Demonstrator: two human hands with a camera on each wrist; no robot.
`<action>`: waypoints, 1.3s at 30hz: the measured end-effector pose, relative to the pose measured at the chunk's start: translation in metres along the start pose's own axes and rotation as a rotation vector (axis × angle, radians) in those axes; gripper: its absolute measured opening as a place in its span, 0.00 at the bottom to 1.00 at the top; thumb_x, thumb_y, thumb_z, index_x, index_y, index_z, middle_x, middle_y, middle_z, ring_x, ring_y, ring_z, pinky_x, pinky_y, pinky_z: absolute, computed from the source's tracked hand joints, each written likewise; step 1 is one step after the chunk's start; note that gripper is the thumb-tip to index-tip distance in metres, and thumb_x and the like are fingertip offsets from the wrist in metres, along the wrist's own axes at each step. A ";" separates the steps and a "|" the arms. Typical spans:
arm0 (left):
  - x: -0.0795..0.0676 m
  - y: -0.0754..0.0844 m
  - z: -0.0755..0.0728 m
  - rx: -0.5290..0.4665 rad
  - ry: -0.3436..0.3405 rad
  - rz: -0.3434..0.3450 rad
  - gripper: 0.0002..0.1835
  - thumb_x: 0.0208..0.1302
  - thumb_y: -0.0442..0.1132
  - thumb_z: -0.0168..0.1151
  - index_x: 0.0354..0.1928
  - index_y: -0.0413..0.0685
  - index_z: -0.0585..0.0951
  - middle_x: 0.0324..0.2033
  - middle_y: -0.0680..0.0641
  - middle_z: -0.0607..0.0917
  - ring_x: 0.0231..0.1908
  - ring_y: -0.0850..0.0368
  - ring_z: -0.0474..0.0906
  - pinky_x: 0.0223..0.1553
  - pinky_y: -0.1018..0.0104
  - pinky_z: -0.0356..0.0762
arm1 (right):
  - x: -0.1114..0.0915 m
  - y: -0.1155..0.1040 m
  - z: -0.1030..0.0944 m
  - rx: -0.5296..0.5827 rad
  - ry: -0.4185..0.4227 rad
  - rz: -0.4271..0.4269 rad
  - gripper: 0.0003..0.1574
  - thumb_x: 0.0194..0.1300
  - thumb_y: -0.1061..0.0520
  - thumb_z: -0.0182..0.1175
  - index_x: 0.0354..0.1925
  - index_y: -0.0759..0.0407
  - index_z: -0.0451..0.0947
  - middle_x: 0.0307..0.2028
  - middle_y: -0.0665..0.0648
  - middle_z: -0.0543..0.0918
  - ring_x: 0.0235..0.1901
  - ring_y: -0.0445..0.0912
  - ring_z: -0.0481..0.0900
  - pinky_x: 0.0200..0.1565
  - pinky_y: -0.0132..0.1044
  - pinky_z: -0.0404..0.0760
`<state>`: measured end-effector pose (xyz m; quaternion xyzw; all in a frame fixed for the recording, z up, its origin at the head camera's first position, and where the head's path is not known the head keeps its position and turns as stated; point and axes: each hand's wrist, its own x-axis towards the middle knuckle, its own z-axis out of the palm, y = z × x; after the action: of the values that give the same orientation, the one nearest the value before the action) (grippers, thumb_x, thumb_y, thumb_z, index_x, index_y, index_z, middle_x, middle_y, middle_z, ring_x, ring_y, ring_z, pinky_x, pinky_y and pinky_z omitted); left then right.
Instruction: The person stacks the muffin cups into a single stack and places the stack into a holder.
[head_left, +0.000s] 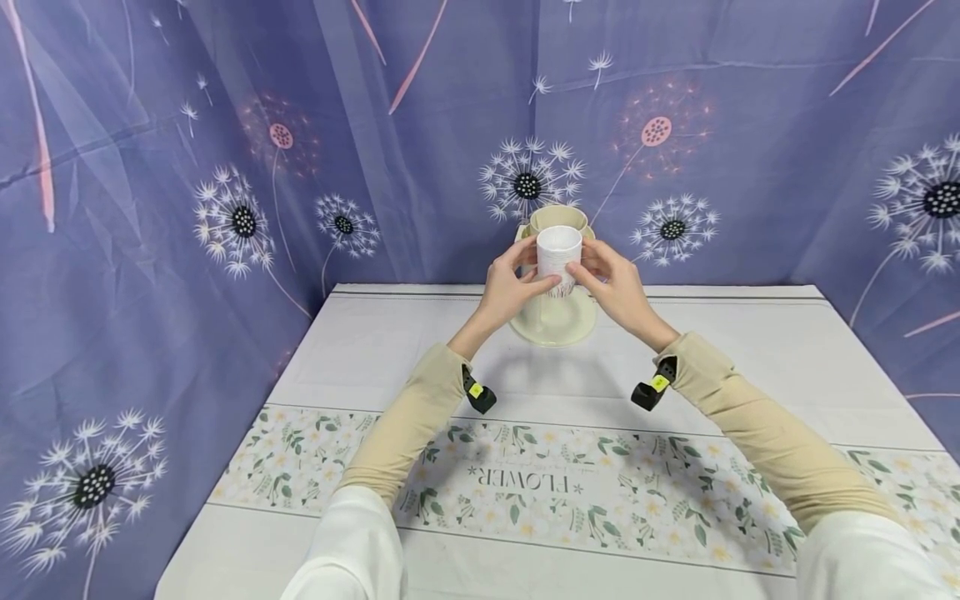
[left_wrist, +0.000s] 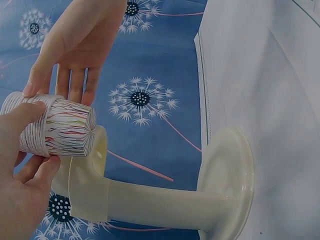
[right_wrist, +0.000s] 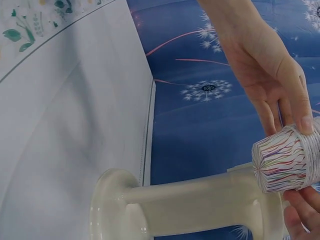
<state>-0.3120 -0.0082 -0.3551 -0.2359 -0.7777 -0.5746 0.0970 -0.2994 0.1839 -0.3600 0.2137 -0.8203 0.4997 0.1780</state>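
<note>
A stack of white paper cups is held upright between both hands, its nested rims showing as ridges and colored streaks running over the bottom cup. My left hand grips it from the left, thumb across the near side. From the right, my right hand holds it with the thumb on the side near the rims. Directly behind the cups stands a cream plastic cup holder with a round upper ring, a thick stem and a wide disc base. The cups overlap its ring in the head view.
The holder stands near the back edge of a table covered by a white cloth with a printed flower band. A blue curtain with dandelion prints hangs right behind and along the sides.
</note>
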 end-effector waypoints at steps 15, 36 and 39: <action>0.011 0.005 0.001 -0.015 0.064 0.040 0.39 0.55 0.37 0.73 0.67 0.47 0.65 0.56 0.42 0.81 0.58 0.52 0.78 0.57 0.68 0.79 | 0.007 -0.013 -0.007 0.010 -0.021 0.022 0.38 0.68 0.51 0.60 0.72 0.56 0.60 0.60 0.67 0.76 0.55 0.59 0.78 0.57 0.52 0.78; 0.027 0.020 -0.005 -0.171 0.015 0.034 0.31 0.56 0.29 0.70 0.61 0.37 0.68 0.64 0.39 0.74 0.64 0.49 0.73 0.64 0.67 0.73 | 0.027 -0.012 -0.010 0.013 0.029 0.012 0.37 0.70 0.51 0.58 0.72 0.55 0.60 0.64 0.62 0.73 0.56 0.57 0.77 0.55 0.51 0.77; 0.022 0.032 -0.010 -0.160 -0.017 0.022 0.31 0.57 0.28 0.68 0.62 0.35 0.66 0.65 0.38 0.72 0.65 0.48 0.70 0.65 0.66 0.72 | 0.028 -0.012 -0.010 0.020 0.030 0.013 0.37 0.70 0.51 0.58 0.72 0.54 0.60 0.63 0.63 0.73 0.56 0.58 0.77 0.55 0.51 0.77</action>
<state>-0.3172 -0.0046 -0.3150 -0.2562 -0.7274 -0.6319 0.0774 -0.3165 0.1829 -0.3327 0.2025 -0.8138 0.5124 0.1847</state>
